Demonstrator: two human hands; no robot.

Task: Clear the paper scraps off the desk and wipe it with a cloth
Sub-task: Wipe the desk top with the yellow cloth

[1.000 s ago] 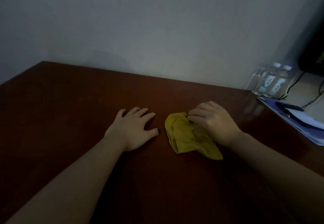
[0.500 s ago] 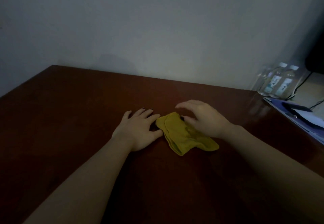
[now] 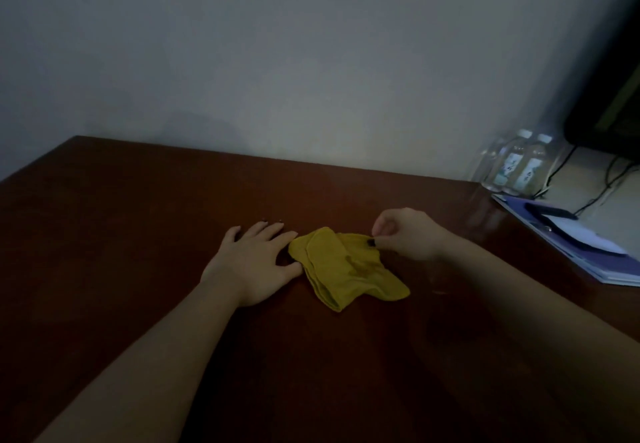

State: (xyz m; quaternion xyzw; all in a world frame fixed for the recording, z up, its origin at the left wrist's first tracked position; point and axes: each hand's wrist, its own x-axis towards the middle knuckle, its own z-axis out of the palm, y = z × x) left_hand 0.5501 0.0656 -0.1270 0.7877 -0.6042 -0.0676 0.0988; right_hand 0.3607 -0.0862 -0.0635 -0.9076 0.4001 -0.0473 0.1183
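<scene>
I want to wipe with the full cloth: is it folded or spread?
Folded: the cloth shows several stacked edges along its left side, lying compact on the desk.

The bottles [image 3: 521, 165] were blurred, labels unreadable. The right edge cut off the screen [image 3: 606, 103] and folder [image 3: 606, 266]. The right hand [image 3: 408, 234] hid a corner of the cloth [image 3: 339, 269].

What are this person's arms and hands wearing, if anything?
No sleeves come into view; the arms are bare. The left hand and right hand have dark-painted fingernails. No gloves, watch or bracelet show, though the light is dim.
</scene>
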